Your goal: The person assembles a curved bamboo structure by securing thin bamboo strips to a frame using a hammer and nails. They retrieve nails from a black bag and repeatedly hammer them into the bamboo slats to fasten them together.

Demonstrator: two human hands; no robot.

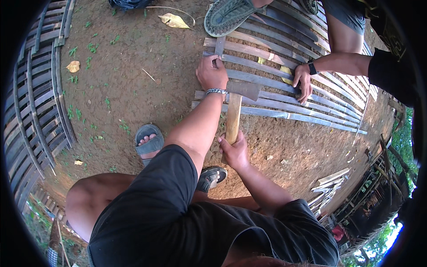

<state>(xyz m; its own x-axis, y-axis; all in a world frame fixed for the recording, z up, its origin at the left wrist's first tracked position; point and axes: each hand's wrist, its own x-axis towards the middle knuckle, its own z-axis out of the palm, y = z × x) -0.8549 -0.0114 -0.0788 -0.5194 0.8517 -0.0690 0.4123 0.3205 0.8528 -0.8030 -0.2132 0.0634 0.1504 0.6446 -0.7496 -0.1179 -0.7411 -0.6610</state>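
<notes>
My left hand (211,73), with a chain bracelet at the wrist, is closed at the near left end of a bamboo slat panel (267,84). A crosswise bamboo strip (219,46) runs under this fist; what the fingers hold is hidden. Lower down, my right hand (235,151) is wrapped round the wooden handle of a hatchet (233,118). The hatchet's dark metal head (244,90) lies over the slat ends, just beside my left wrist.
Another person's hand (303,83) rests on the slats, and a sandalled foot (229,18) stands on the panel's far end. A second slat panel (33,102) lies at left. Split wood pieces (329,184) are piled at right. A dry leaf (173,20) lies on the soil.
</notes>
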